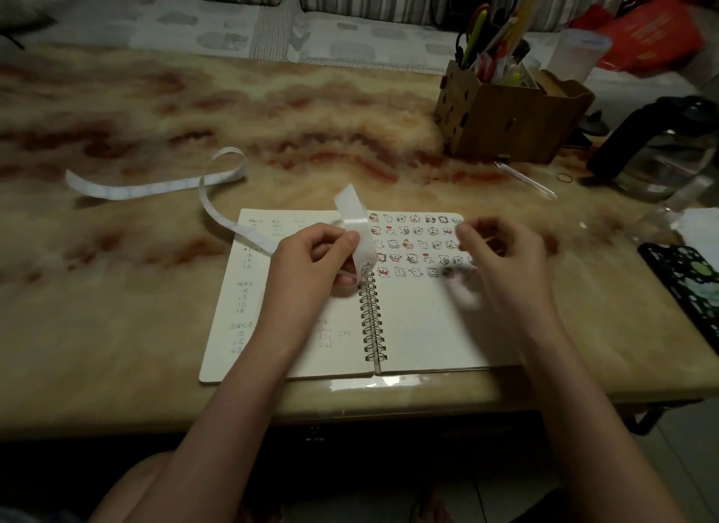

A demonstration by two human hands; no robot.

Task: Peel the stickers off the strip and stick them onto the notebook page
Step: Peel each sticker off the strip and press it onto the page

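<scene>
Marble table [116,308] | notebook [420,328] near front edge | left hand [311,258] pinches strip [360,226] | right hand [502,258] blurred, grip unclear

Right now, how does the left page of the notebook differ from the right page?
The left page carries handwritten notes in columns; the right page carries rows of small stickers across its top, its lower part blank. The left hand holds the strip over the left page; the blurred right hand is over the right page. Both are pale pages joined by one spiral binding, lying open on the table.
</scene>
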